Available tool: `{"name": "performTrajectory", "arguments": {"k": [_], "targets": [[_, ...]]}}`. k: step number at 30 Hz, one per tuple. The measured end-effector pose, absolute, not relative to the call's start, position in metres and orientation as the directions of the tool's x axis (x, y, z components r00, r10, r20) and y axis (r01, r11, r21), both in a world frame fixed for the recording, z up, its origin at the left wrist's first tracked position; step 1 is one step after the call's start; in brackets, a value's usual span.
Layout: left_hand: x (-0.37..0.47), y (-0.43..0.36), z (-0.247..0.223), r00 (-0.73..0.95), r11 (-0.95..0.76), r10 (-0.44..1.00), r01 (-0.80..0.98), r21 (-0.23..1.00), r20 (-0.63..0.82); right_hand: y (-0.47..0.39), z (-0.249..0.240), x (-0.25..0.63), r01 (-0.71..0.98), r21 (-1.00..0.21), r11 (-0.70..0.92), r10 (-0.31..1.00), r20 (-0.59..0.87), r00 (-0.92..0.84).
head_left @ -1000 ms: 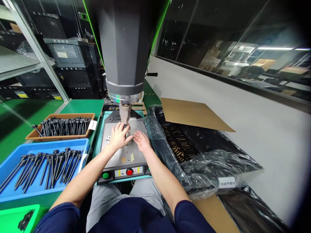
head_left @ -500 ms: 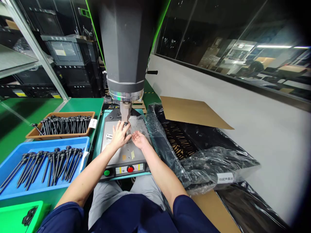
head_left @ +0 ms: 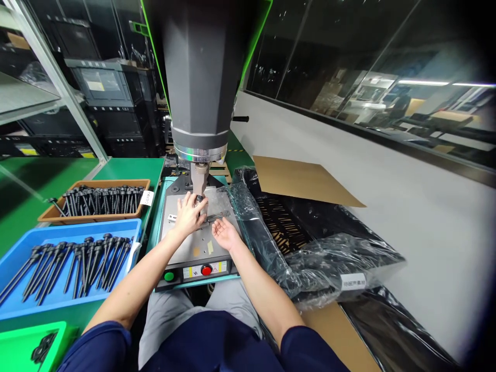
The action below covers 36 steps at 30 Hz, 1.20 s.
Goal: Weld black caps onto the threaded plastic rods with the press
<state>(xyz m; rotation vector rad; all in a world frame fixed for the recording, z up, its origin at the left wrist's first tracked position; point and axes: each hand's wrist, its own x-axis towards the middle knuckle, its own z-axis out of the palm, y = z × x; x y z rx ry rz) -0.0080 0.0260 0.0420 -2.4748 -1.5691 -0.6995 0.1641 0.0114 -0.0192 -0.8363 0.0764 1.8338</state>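
My left hand [head_left: 189, 216] is at the fixture under the press head, with its thumb and fingers around a small black round part [head_left: 199, 199]. The tapered metal tip [head_left: 199, 178] of the machine stands directly above that part. To the right, my right hand [head_left: 225, 233] is palm up over the metal base plate [head_left: 186, 245], its fingers loosely curled and nothing visible in them. A clear upright piece of the fixture lies between the hands, partly hidden by my left fingers.
At left, a blue tray [head_left: 132, 227] and an orange tray [head_left: 93, 219] hold several black long-stemmed parts; a green bin [head_left: 23, 343] holds black pieces. On the right lies a plastic-lined box [head_left: 267, 258] of dark parts with a cardboard sheet [head_left: 306, 178]. Green [head_left: 169, 276] and red [head_left: 206, 269] buttons face me.
My right hand has drawn slightly down and away from the fixture. My left hand stays around the black part, with its fingers barely shifted.
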Motion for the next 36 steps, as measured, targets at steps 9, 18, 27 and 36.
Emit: {"name": "performTrajectory", "arguments": {"k": [9,18,27,36], "targets": [[-0.01,0.025,0.041,0.349,-0.45,0.824,0.882,0.14,0.446,0.01,-0.02,0.163,-0.838,-0.329,-0.435,0.798,-0.572,-0.189],[-0.036,-0.034,0.034,0.256,-0.52,0.741,0.804,0.289,0.621,-0.033,-0.043,0.199,-0.562,-0.806,-0.185,0.936,-0.318,0.149],[-0.084,-0.132,-0.101,-0.311,-0.016,0.869,0.758,0.652,0.384,-0.104,-0.133,0.262,0.619,-0.784,-0.04,0.923,0.209,0.324],[-0.12,-0.136,-0.134,-0.212,-0.03,0.955,0.627,0.778,0.207,-0.113,-0.159,0.27,0.669,-0.742,-0.049,0.968,0.129,0.214]]}}
